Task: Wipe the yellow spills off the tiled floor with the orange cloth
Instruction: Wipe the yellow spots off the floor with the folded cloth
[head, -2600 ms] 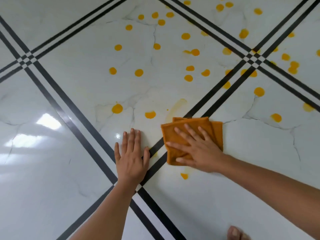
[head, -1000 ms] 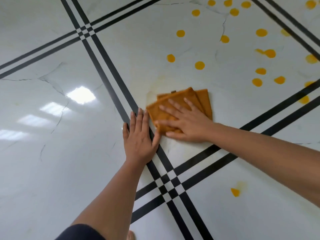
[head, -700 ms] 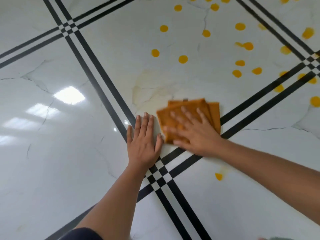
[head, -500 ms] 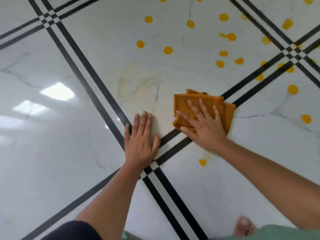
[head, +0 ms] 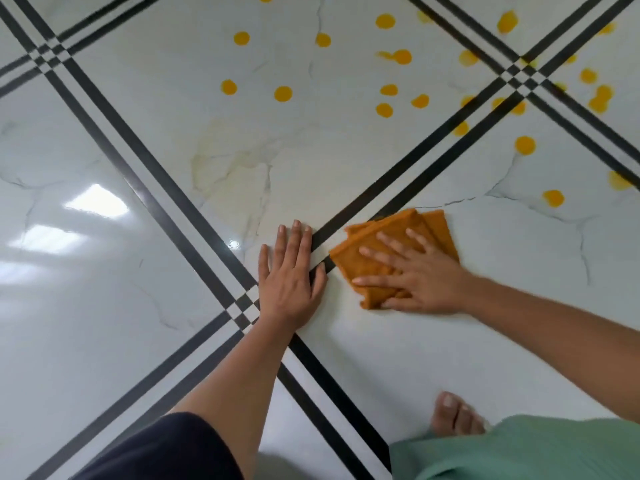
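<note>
Head view: soft, light cloth (head: pixel 374 258) is pinned flat on glossy floor (head: pixel 104 306) under the spread right hand (head: pixel 419 275), not gripped; left hand (head: pixel 291 275) lies open, empty.

Orange cloth (head: pixel 372 247) partly hidden (perhaps folded).

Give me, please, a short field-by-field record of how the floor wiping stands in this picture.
left hand: flat on the floor, fingers together, holding nothing
right hand: spread flat on the cloth, pressing it down
cloth: orange, folded, lying just right of the black stripes
floor: glossy white tile with crossing black stripes
spills: many yellow spots still beyond the cloth, toward the top and right
smear: faint yellowish film on the tile above the left hand
foot: bare, near the bottom edge
</note>
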{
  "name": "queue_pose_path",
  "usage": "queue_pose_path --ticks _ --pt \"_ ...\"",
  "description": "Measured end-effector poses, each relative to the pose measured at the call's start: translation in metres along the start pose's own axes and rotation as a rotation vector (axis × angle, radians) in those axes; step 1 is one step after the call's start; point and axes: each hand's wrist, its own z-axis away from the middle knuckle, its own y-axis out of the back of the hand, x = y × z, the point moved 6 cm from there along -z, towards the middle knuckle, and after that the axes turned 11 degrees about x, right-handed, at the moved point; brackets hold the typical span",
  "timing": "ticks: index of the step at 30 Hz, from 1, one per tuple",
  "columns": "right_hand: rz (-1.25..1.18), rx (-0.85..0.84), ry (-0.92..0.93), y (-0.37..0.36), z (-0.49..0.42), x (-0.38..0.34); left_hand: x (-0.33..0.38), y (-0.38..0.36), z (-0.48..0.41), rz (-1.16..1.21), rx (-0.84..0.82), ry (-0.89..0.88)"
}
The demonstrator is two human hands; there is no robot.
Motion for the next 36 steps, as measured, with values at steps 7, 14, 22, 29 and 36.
queue_pose_path --ticks 7,14,22,29,36 --pt "-0.187 0.011 -0.585 0.014 -0.074 0.042 -0.002 0.009 -0.020 0.037 0.107 0.161" --pt "-0.279 0.225 -0.795 0.031 -0.020 0.088 0.061 0.021 -0.064 0.161 0.219 0.021" --pt "-0.178 0.240 -0.809 0.037 -0.019 0.098 0.098 -0.021 -0.111 -0.081 -0.012 -0.299" --pt "-0.202 0.192 -0.564 0.043 -0.089 0.073 0.011 -0.001 -0.096 -0.081 0.011 -0.064" --pt "-0.131 0.110 -0.422 0.042 -0.156 0.067 -0.066 0.022 -0.080 -0.100 0.065 0.217"
